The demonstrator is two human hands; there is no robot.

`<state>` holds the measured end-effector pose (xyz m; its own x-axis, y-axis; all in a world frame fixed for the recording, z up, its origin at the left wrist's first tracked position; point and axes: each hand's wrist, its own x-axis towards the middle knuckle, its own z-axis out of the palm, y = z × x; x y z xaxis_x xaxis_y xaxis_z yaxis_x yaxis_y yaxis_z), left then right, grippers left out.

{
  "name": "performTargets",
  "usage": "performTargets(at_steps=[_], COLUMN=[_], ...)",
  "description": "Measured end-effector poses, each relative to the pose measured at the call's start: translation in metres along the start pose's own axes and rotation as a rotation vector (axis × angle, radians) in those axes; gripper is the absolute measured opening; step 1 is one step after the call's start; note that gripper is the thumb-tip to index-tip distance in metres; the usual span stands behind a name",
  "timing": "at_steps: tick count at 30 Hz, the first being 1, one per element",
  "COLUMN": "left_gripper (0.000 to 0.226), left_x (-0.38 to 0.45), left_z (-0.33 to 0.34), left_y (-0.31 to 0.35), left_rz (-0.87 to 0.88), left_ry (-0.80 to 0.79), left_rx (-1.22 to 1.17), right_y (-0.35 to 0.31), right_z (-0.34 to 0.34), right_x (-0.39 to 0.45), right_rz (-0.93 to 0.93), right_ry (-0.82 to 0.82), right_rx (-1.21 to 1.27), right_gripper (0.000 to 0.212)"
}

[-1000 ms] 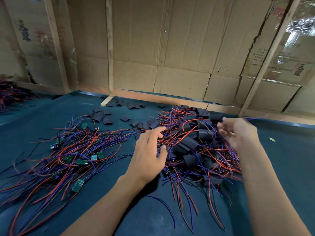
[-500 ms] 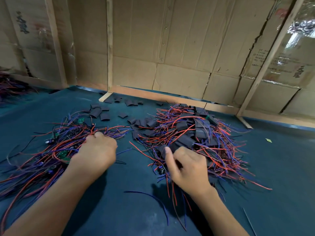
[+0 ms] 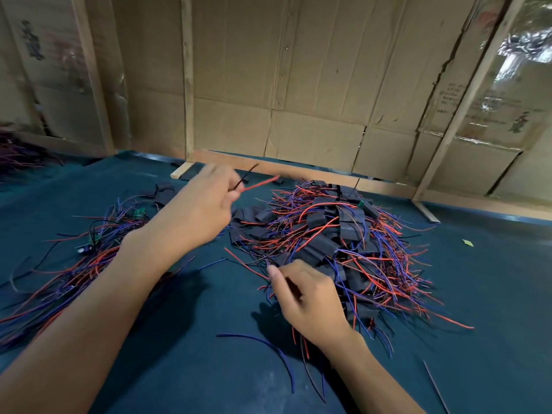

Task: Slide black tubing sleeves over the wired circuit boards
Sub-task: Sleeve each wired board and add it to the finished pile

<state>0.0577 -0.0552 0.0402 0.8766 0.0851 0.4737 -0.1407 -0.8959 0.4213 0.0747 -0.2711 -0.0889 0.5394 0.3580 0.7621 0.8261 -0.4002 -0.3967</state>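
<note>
Above mat (image 3: 185,369), left hand (image 3: 203,204) grips wires (image 3: 258,184).

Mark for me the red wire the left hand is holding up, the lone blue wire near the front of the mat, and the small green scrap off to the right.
red wire (image 3: 260,184), head view, middle of its raised end.
blue wire (image 3: 270,345), head view, its curved middle.
green scrap (image 3: 467,242), head view, its centre.

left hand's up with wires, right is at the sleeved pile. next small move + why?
Probably: the right hand picks one loose black sleeve and brings it to the left hand. The left hand already pinches a red and a dark wire raised above the mat, with no sleeve visibly on them. The right hand's grip pinches at the sleeved pile; what it holds is unclear.
</note>
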Motion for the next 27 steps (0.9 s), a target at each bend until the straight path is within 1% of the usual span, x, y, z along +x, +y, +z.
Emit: performTargets(at_steps=[2, 3, 5, 6, 8, 10, 12, 14, 17, 20, 22, 23, 24, 25, 26, 27], left_gripper=[0.007, 0.009, 0.018, 0.023, 0.032, 0.039, 0.039, 0.033, 0.019, 0.014, 0.021, 0.023, 0.022, 0.018, 0.016, 0.019], left_x=[0.006, 0.008, 0.009, 0.009, 0.008, 0.005, 0.000, -0.006, -0.015, -0.019, -0.019, -0.019, -0.020, -0.022, -0.023, -0.024], left_z=[-0.001, 0.001, 0.010, 0.016, 0.029, 0.043, 0.056, 0.069, 0.084, 0.091, 0.096, 0.100, 0.104, 0.109, 0.115, 0.119], left_y=[0.016, 0.022, 0.030, 0.032, 0.031, 0.027, 0.023, 0.020, 0.017, 0.011, 0.003, -0.002, -0.008, -0.013, -0.018, -0.023], left_rz=[0.049, 0.049, 0.005, -0.030, -0.107, -0.170, -0.205, -0.249, -0.304, -0.308, -0.372, -0.412, -0.441, -0.445, -0.412, -0.360], left_ry=[0.067, 0.075, 0.072, 0.061, 0.014, -0.039, -0.077, -0.097, -0.109, -0.060, 0.054, 0.131, 0.221, 0.314, 0.382, 0.409], left_rx=[-0.424, -0.617, -0.954, -1.116, -1.398, -1.577, -1.680, -1.758, -1.848, -1.861, -1.785, -1.697, -1.538, -1.276, -0.963, -0.685], right_y=[-0.002, -0.003, -0.001, 0.001, 0.002, 0.002, 0.001, 0.002, 0.003, 0.002, 0.001, 0.000, 0.000, 0.000, 0.001, 0.001], right_z=[-0.004, -0.006, -0.009, -0.010, -0.012, -0.012, -0.012, -0.010, -0.010, -0.010, -0.012, -0.013, -0.014, -0.015, -0.017, -0.019], right_x=[0.001, 0.003, 0.005, 0.006, 0.007, 0.008, 0.009, 0.009, 0.009, 0.008, 0.008, 0.009, 0.010, 0.011, 0.011, 0.012], right_rz=[0.048, 0.063, 0.084, 0.097, 0.130, 0.167, 0.203, 0.201, 0.131, 0.098, 0.133, 0.150, 0.158, 0.156, 0.151, 0.146], right_ry=[0.109, 0.181, 0.299, 0.330, 0.336, 0.302, 0.267, 0.235, 0.198, 0.184, 0.194, 0.210, 0.227, 0.243, 0.257, 0.271], right_rx=[0.067, 0.069, 0.046, 0.032, 0.035, 0.077, 0.104, 0.083, 0.002, 0.043, 0.108, 0.128, 0.146, 0.170, 0.200, 0.229], right_gripper=[0.022, 0.023, 0.031, 0.036, 0.048, 0.053, 0.053, 0.051, 0.040, 0.029, 0.023, 0.022, 0.019, 0.017, 0.017, 0.020])
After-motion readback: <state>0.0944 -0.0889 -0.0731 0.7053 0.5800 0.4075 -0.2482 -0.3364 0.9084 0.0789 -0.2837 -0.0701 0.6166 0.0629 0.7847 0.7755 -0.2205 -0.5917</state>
